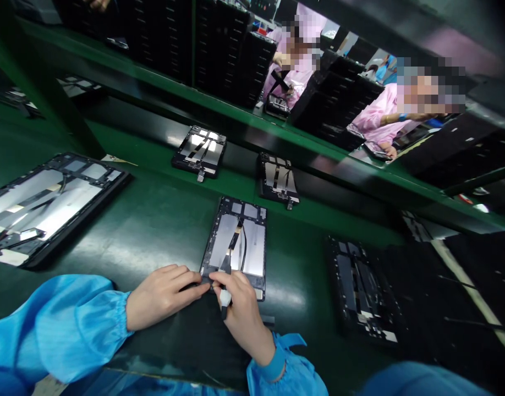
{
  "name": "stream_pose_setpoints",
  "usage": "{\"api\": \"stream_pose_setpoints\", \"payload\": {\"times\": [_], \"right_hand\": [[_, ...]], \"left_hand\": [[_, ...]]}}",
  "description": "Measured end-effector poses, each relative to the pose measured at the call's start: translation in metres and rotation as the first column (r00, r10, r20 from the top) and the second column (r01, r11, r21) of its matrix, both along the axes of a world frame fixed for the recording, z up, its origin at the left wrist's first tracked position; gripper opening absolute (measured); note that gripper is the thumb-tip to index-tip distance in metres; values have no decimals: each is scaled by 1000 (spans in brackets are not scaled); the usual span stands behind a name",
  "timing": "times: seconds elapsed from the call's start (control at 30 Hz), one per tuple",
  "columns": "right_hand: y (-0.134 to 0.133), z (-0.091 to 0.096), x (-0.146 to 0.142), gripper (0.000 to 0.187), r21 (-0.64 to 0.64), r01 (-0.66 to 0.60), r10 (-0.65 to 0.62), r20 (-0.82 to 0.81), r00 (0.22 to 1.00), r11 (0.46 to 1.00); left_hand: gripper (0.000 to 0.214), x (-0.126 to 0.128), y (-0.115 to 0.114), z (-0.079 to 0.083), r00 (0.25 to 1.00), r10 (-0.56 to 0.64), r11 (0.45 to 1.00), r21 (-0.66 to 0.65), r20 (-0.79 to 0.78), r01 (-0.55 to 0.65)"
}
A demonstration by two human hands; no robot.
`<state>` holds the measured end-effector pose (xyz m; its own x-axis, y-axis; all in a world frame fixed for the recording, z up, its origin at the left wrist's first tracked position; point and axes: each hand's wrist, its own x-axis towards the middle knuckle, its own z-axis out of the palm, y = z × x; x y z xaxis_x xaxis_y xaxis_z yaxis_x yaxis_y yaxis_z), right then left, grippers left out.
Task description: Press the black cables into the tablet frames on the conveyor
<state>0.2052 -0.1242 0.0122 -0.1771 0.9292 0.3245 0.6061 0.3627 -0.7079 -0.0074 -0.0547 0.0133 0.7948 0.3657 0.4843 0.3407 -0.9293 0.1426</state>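
An opened tablet (246,250) lies on the green work surface in front of me, its silver inside facing up with dark flex cables (235,242) along the middle. My left hand (165,294) reaches in from the left, fingers stretched out, the fingertips at the tablet's lower left corner. Over the bottom edge, my right hand (242,311) is closed in a pinch, thumb and index finger near the left hand's fingertips. A small white and black piece (225,298) shows within its grip; its exact kind is unclear. The right fingers cover part of the tablet's lower end.
Two opened tablets (201,151) (278,179) lie on the strip behind. A large one (50,203) is at left, another (362,291) at right beside black trays (450,297). Stacked black trays (231,55) and people in pink (378,118) are beyond the green rail (318,146).
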Motion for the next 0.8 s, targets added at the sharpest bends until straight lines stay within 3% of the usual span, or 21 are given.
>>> {"api": "stream_pose_setpoints", "payload": {"times": [0.23, 0.37, 0.57, 0.8], "right_hand": [[2, 4, 0, 32, -4, 13, -13, -23, 1000, 1000], [3, 6, 2, 31, -21, -25, 24, -47, 999, 999], [1, 1, -2, 29, 0, 39, -39, 6, 999, 999], [1, 2, -2, 31, 4, 42, -42, -7, 999, 999]], "left_hand": [[24, -1, 3, -1, 999, 11, 981, -193, 44, -2], [22, -1, 3, -2, 1000, 4, 991, -132, 31, 1], [32, -5, 0, -3, 998, 3, 996, 94, -66, 3], [37, -12, 3, -9, 998, -19, 995, 99, -66, 26]]}}
